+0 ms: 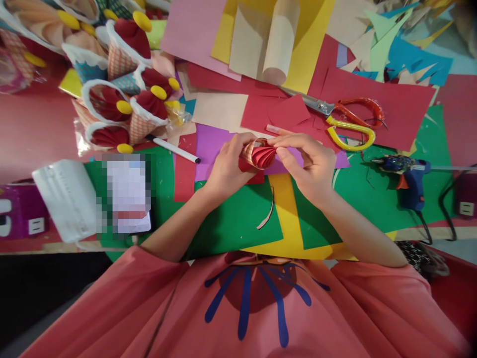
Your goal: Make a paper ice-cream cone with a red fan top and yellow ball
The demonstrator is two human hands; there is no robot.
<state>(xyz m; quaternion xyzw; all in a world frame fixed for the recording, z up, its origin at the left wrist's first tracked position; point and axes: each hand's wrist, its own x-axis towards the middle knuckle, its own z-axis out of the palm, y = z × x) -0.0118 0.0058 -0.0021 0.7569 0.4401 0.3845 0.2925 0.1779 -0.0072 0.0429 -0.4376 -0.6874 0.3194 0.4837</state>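
Note:
Between my two hands is a small paper cone with an orange checked outside and pleated red paper in its mouth. My left hand is wrapped round the checked side of the cone. With thumb and forefinger, my right hand pinches the gathered tip of the red pleats. Purple and red paper pieces lie beneath the hands. A thin curled strip rests on the green sheet just below them. Large scissors with red and yellow handles lie beyond my right hand.
Several finished cones with white rims and yellow dots crowd the back left. A marker, a phone and a white box lie left. A blue glue gun with its cord is right. Paper scraps and a roll lie behind.

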